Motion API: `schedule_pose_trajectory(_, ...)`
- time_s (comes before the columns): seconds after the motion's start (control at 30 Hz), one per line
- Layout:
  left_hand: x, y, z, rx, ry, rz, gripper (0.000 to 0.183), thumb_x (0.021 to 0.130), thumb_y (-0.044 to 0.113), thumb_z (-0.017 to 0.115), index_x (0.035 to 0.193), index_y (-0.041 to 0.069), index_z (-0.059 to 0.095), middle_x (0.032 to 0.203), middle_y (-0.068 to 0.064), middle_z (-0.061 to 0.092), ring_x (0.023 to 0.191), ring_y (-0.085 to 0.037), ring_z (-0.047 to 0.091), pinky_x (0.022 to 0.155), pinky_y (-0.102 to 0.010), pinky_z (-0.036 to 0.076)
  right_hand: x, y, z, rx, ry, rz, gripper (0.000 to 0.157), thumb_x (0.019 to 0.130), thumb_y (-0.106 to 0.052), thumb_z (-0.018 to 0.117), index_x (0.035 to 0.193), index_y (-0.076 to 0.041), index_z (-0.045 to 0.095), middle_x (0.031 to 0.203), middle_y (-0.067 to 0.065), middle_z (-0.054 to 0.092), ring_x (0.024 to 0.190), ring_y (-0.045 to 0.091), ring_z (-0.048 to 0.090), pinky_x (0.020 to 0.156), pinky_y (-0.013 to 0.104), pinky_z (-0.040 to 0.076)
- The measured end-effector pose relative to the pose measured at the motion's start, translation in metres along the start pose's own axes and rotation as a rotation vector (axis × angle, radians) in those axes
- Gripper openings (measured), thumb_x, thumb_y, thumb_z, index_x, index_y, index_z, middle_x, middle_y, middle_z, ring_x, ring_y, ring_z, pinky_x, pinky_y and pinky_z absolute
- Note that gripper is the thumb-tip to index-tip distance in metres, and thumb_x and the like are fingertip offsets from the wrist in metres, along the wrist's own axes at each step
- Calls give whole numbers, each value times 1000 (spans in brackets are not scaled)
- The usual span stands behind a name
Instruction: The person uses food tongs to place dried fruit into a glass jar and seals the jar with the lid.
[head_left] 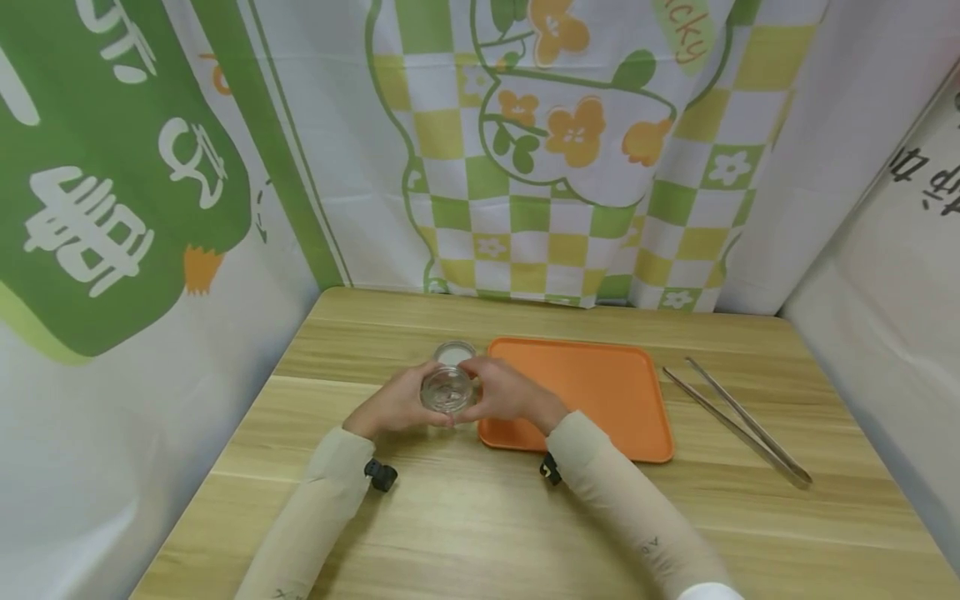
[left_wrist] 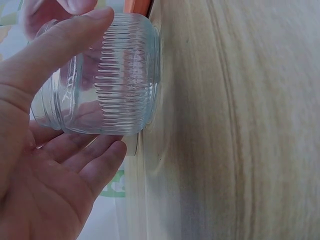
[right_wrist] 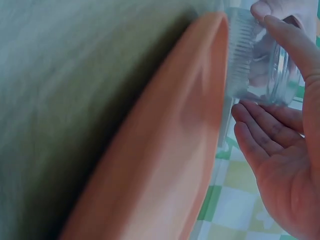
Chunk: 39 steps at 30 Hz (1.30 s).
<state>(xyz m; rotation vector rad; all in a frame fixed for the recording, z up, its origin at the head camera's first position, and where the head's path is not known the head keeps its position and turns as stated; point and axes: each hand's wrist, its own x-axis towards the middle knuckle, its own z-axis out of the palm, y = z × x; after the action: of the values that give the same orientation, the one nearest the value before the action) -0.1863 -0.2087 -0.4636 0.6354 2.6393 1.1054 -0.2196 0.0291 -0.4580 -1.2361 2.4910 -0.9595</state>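
A clear glass jar (head_left: 447, 390) with ribbed sides stands upright, low over the wooden table. My left hand (head_left: 401, 400) holds it from the left, thumb along the near side and fingers around the far side. From the right, my right hand (head_left: 504, 390) grips the same jar, its thumb also on the near side. In the left wrist view the jar's ribbed lower part (left_wrist: 125, 75) is close to the tabletop. Just behind the jar lies a round, clear-rimmed piece (head_left: 454, 352), partly hidden by the hands.
An orange tray (head_left: 600, 392) lies right of the jar, under my right wrist. Farther right, long metal tongs (head_left: 742, 425) rest on the wooden table (head_left: 465, 533). A patterned curtain (head_left: 540, 208) hangs along the back edge, with white cloth walls at both sides.
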Motion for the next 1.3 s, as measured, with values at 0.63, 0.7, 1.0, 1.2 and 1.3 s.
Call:
schedule_pose_trajectory(0.63, 1, -5, -4, -15, 5, 14, 87, 74, 28, 98, 145, 9, 54, 135, -13, 68, 124, -30, 65, 106, -51, 51, 14, 3, 2, 31, -33, 30, 69, 80, -39, 94, 131, -3, 64, 119, 7, 74, 101, 13, 67, 90, 29, 55)
schedule_pose_trajectory(0.7, 1, -4, -3, -12, 3, 12, 88, 73, 28, 99, 146, 8, 53, 136, -13, 68, 125, -30, 65, 107, -51, 50, 14, 4, 3, 33, -35, 38, 70, 81, -40, 93, 133, -4, 64, 121, 7, 74, 102, 13, 67, 90, 29, 55)
schedule_pose_trajectory(1.0, -4, -4, -10, 30, -28, -60, 103, 74, 38, 98, 157, 7, 45, 149, -14, 61, 137, -34, 58, 116, -56, 46, 12, 6, 3, 34, -38, 37, 68, 82, -40, 92, 132, -4, 63, 118, 7, 73, 99, 13, 67, 87, 27, 56)
schedule_pose_trajectory(1.2, -10, -13, -29, -2, -69, -44, 92, 83, 34, 92, 155, 0, 45, 154, -20, 55, 145, -43, 51, 121, -60, 39, 12, 5, 3, 9, -51, 72, 65, 83, -41, 91, 129, -5, 63, 113, 5, 72, 93, 10, 65, 83, 27, 56)
schedule_pose_trajectory(1.3, -11, -20, -41, -30, -78, -40, 87, 88, 27, 88, 155, -4, 42, 156, -24, 53, 148, -46, 47, 122, -62, 36, 12, 5, 3, 11, -53, 79, 66, 82, -41, 92, 129, -5, 63, 114, 4, 72, 94, 11, 65, 85, 28, 56)
